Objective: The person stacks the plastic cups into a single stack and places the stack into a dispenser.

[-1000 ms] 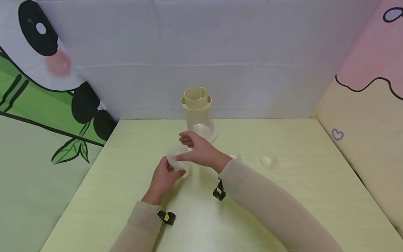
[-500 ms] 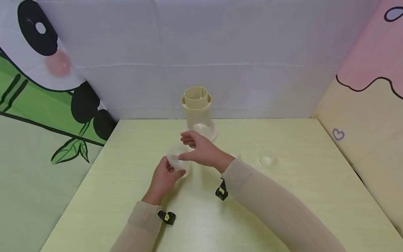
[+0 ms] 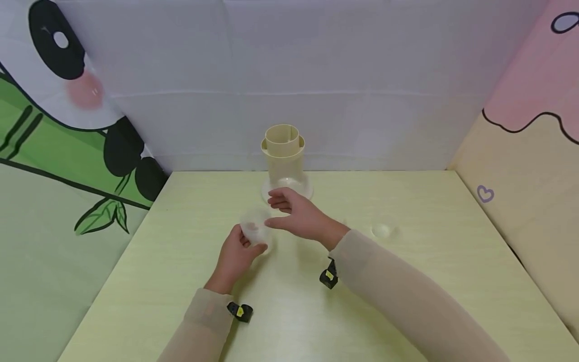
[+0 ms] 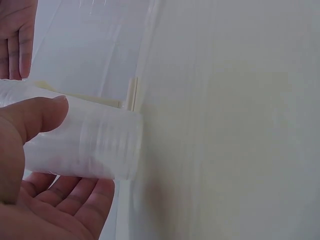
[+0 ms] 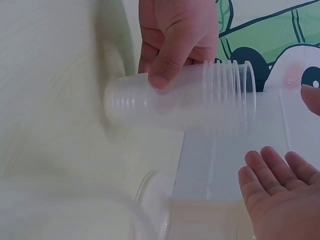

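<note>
- Plainly, the left hand (image 3: 233,259) clamps its fingers (image 4: 98,202) round clear cups (image 4: 97,137) over the tabletop (image 3: 429,261), at seven o'clock from the stand (image 3: 284,151).
- Right hand (image 3: 299,215), at left's two o'clock: fingers outstretched, thumb apart.

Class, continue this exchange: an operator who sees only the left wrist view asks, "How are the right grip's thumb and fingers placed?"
Observer: The right grip has its thumb spread apart from its fingers.
Operator: One end of the cup stack leaves my view. One rim there, or several?
Observer: Several nested rims, in the right wrist view.
Operator: And on the table, to that grip's right?
Observer: A clear rounded thing, in the head view; exact kind unclear.
</note>
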A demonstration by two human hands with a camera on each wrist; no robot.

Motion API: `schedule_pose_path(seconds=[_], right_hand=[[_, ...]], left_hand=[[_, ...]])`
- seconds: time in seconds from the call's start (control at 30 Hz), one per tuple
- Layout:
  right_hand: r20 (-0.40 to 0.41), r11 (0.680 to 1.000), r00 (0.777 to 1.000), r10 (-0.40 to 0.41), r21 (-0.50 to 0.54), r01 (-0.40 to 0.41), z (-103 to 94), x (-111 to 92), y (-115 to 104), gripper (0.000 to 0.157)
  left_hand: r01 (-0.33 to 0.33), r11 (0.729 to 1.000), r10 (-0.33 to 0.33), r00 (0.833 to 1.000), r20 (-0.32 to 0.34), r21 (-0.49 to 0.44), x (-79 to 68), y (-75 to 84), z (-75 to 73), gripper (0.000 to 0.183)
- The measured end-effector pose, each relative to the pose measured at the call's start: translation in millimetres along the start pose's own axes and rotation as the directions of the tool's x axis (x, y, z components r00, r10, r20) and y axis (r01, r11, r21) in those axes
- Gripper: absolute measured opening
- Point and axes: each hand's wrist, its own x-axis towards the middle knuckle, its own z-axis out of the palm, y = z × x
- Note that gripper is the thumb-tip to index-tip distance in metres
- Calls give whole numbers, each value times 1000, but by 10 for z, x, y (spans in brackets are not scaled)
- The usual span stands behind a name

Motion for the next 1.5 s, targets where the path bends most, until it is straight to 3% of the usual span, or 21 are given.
schedule_pose_path(seconds=[0.43, 0.83, 1.27, 1.5], right_hand=[[-42, 998, 997, -61, 8, 61, -318, -282, 8, 65], [-80, 993, 990, -119, -2, 120, -498, -615, 81, 65], [-168, 988, 975, -146, 34, 154, -579, -1005, 369, 66], [-205, 977, 972, -116, 154, 150, -572, -1181, 595, 66]], left_hand=[[0, 1000, 0, 1000, -11, 23, -10, 38, 3, 69], [-8, 1000, 8, 1000, -1, 10, -6, 51, -28, 68], [-37, 999, 37, 999, -10, 8, 7, 31, -3, 66], [-23, 999, 24, 1000, -14, 35, 7, -11, 5, 64]])
